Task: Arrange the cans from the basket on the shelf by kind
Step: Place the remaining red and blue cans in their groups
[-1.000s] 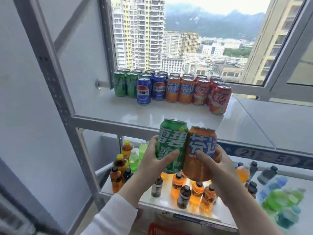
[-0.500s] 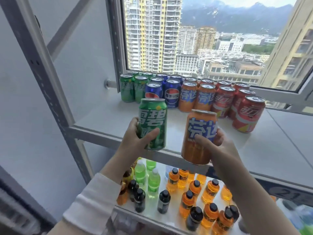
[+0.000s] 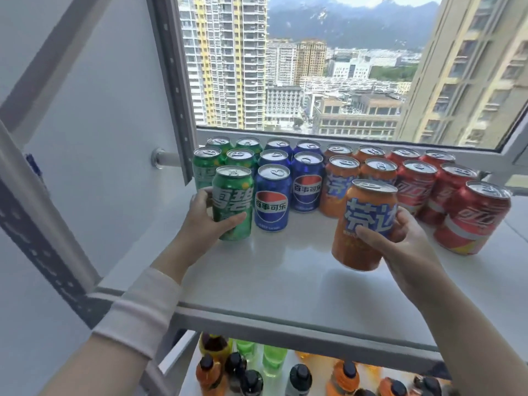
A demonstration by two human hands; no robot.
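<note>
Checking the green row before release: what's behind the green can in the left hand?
More green cans, in two columns; the held green can covers their lower parts.

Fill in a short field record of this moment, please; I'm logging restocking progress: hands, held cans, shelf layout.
left hand: grips green Sprite can, upright, at the front of the green row
right hand: grips orange Fanta can, tilted, just above the shelf, in front of the orange row
shelf order, left to right: Sprite cans, Pepsi cans, Fanta cans, Coca-Cola cans
below: capped drink bottles
</note>
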